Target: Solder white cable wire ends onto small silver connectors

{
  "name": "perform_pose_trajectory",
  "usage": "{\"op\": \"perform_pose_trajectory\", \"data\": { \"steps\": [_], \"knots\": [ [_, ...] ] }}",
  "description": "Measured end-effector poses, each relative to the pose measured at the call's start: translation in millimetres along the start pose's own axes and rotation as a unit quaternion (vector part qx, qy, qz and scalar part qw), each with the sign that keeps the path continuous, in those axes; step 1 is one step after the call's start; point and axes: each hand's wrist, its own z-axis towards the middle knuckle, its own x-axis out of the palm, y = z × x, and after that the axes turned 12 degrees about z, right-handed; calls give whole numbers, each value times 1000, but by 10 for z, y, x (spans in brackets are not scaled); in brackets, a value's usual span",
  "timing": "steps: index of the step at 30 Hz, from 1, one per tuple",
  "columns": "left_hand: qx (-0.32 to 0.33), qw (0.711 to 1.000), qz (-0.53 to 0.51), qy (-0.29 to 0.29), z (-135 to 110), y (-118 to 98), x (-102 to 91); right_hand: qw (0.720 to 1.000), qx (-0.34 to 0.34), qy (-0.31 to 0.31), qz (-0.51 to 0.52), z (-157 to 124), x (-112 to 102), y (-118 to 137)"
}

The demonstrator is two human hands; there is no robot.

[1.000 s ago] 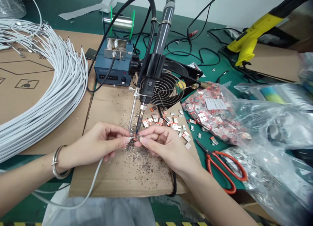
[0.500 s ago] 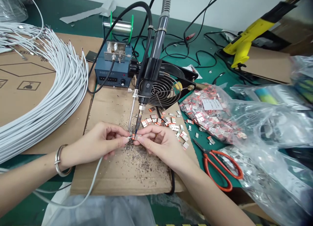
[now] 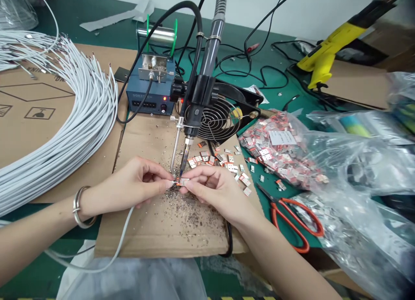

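My left hand (image 3: 142, 185) pinches the end of a white cable (image 3: 123, 235), which trails down from under it toward the lap. Between the thumb and finger of my right hand (image 3: 210, 187) is a small USB connector (image 3: 184, 182) with an orange part. The cable end meets the connector right below the tip of the soldering iron (image 3: 193, 122), which a stand holds upright at a slant. Beside that tip ends a thin metal solder feed tube (image 3: 175, 151). Whether the tip touches the joint is too small to tell.
Loose USB connectors (image 3: 244, 179) lie right of the iron, near a bag of connectors (image 3: 279, 148) and red-handled scissors (image 3: 296, 222). A fan (image 3: 217, 120) and a blue solder feeder (image 3: 147, 94) stand behind. Coiled white cables (image 3: 94, 105) fill the left; a yellow heat gun (image 3: 324, 58) is back right.
The red light on the blue solder feeder has come on. My hands have shifted only slightly, with the cable end and connector still held at the iron's tip.
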Motion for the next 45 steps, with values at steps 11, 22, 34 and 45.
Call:
{"op": "perform_pose_trajectory", "data": {
  "steps": [11,22,34,45],
  "knots": [
    [0,1000,-20,10,13,42,3,999,14,13,45,-7,-28,-1],
    [-32,999,15,6,29,19,9,999,12,-19,27,20,20,-18],
    [4,1000,-4,5,9,35,35,998,16,21,52,-9,-13,31],
    [8,1000,-25,5,9,51,39,997,16,23,69,-2,-12,11]
  ]
}}
